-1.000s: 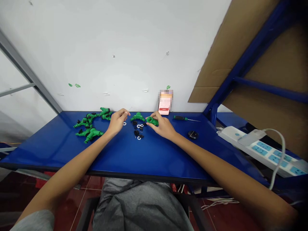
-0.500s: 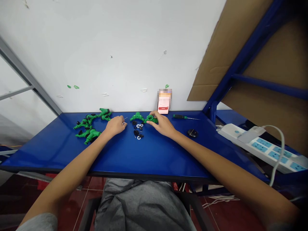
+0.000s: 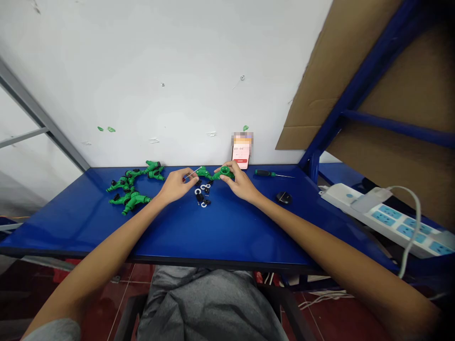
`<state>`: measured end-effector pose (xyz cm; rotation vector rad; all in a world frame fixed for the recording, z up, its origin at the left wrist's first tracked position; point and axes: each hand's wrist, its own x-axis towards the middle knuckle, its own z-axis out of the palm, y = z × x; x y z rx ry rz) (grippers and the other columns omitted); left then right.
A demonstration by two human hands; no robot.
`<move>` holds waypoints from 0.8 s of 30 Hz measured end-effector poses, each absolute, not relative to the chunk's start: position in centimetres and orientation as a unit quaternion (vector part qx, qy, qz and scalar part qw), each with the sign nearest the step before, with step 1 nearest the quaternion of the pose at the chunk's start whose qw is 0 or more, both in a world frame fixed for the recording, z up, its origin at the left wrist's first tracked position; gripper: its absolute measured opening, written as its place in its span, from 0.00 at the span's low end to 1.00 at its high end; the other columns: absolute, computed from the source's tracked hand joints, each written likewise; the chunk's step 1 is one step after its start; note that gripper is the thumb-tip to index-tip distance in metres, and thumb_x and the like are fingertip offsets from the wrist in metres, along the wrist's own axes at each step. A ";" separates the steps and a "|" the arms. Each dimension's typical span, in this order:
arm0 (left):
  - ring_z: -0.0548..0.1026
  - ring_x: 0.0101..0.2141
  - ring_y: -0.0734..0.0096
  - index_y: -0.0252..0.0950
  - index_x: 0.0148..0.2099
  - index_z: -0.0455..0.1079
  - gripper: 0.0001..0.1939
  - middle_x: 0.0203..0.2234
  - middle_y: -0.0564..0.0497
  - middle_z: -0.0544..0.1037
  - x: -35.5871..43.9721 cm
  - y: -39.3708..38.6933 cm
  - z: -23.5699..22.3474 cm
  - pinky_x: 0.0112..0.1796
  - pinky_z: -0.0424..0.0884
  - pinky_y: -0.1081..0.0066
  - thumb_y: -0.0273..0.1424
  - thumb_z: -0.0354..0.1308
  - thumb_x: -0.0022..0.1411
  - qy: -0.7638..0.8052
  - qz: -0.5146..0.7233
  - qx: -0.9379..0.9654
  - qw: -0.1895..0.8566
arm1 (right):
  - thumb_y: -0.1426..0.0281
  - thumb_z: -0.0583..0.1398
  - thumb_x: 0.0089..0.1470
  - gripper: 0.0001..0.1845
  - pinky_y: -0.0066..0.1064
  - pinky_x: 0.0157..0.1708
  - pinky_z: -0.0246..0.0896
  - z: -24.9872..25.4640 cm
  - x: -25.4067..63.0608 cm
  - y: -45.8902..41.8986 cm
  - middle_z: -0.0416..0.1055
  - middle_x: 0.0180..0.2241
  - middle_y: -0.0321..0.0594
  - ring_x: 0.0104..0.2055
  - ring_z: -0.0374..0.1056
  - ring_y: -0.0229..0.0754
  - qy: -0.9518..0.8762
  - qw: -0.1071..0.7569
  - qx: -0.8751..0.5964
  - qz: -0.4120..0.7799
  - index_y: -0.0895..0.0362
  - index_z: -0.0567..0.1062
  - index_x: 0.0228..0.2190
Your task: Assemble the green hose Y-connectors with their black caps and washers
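My left hand [image 3: 179, 183] is closed around a thin metal rod [image 3: 194, 172], perhaps a screwdriver's shaft; its other end is hidden in the fingers. The rod's tip passes in front of a green branched hose fitting [image 3: 204, 171] at the back of the table. My right hand [image 3: 242, 182] grips another green hose fitting [image 3: 224, 173] by its side, a round opening facing up. Between and below the hands lie small black parts [image 3: 206, 202] and several white rings, one white ring [image 3: 198, 191] near my left fingertips.
Several green branched hose fittings [image 3: 134, 201] form a loose group at left. A phone [image 3: 240, 154] leans on the wall. To the right are a green-handled screwdriver [image 3: 263, 173], a black rounded object [image 3: 283, 197] and a white power strip [image 3: 382, 218].
My left hand has moved right with the rod, closer to the green fittings. Another white ring now lies among the small parts. My right hand has tilted its fitting slightly.
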<state>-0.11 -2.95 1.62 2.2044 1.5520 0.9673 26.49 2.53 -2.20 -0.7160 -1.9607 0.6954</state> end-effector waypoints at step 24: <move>0.62 0.24 0.77 0.37 0.49 0.81 0.15 0.35 0.52 0.82 1.4 -4.2 0.6 0.28 0.60 0.73 0.41 0.65 0.68 0.447 0.460 0.737 0.214 | 0.51 0.73 0.54 0.30 0.44 0.42 0.78 -1.1 25.0 -0.3 0.82 0.40 0.41 0.40 0.82 0.49 -0.658 0.393 -0.258 0.588 0.51 0.73 0.51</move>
